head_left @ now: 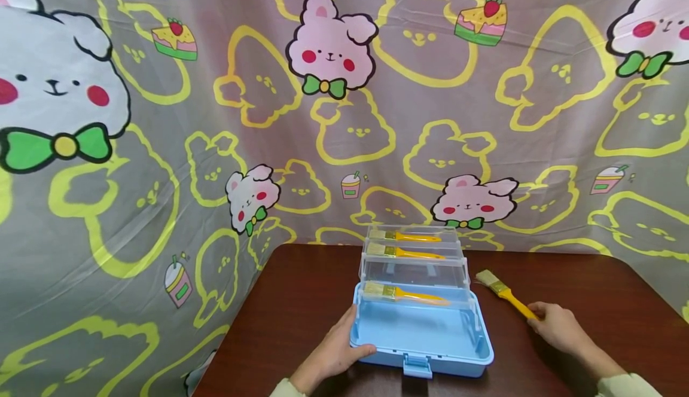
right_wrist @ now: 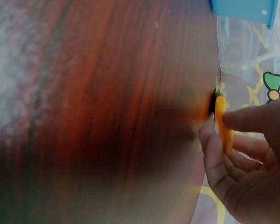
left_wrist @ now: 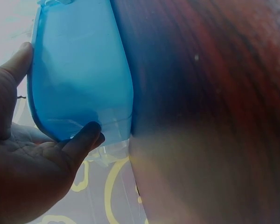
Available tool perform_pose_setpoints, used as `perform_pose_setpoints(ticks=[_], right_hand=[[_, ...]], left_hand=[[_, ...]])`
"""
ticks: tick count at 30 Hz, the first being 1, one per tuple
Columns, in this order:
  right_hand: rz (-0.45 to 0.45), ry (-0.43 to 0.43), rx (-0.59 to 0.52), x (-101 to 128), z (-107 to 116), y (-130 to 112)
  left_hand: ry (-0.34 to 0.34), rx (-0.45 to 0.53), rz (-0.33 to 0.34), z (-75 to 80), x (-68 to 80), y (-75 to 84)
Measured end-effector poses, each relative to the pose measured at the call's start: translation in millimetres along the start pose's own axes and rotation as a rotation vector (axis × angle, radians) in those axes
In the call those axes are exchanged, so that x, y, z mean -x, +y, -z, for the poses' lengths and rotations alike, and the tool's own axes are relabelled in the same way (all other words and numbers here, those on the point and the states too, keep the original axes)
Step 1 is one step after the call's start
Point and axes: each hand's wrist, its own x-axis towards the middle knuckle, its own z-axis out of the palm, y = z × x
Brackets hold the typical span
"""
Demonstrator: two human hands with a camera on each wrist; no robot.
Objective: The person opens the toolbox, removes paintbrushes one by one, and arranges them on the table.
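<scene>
A light blue plastic box (head_left: 422, 362) stands unfolded on the table, with clear tiered trays (head_left: 417, 270) raised at its back. Paintbrushes with yellow handles lie in the trays, among them a lower paintbrush (head_left: 425, 297) and a middle paintbrush (head_left: 409, 253). Spread around the box's front left corner, my left hand (head_left: 336, 349) touches its left side with fairly straight fingers, thumb along the front edge. To the right of the box, my right hand (head_left: 560, 328) pinches another paintbrush (head_left: 503, 291) by the handle end. Its pale bristles point toward the trays, at or just above the tabletop.
The dark brown wooden table (head_left: 301, 289) shows on both sides of the box. A light blue latch (head_left: 417, 366) hangs at the box's front. Behind and to the left hangs a patterned curtain (head_left: 334, 134) with rabbit drawings, close to the table's back edge.
</scene>
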Motion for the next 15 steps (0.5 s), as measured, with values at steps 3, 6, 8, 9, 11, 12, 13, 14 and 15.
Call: perform_pose_setpoints(ticks=[3,6,8,9,11,12,13,14,15], right_hand=[[0.034,-0.003,0.048,0.2,-0.5,-0.9],[0.034,-0.009,0.047,0.6,-1.2,-2.0],[0.027,-0.014,0.045,0.7,-1.6,-3.0],[0.023,-0.016,0.044,0.7,-1.9,-3.3],[0.015,-0.024,0.041,1.0,-2.4,-4.5],[0.012,-0.026,0.039,1.3,-2.8,-5.1],[0.009,-0.030,0.038,1.6,-3.2,-5.6],[0.003,-0.030,0.038,1.9,-3.8,-6.0],[0.003,-0.033,0.039,2.4,-4.7,-6.1]], left_hand=[[0.001,-0.002,0.000,0.4,0.4,0.3],[0.006,-0.002,-0.007,0.5,0.5,0.6],[0.009,-0.003,-0.013,0.5,0.3,0.5],[0.010,-0.002,-0.014,0.4,0.2,0.2],[0.011,0.004,-0.019,0.4,0.3,-0.2],[0.010,-0.001,-0.020,0.4,0.3,-0.3],[0.010,0.000,-0.022,0.4,0.3,-0.6],[0.009,0.001,-0.024,0.5,0.4,-0.6],[0.008,0.000,-0.025,0.5,0.4,-0.8]])
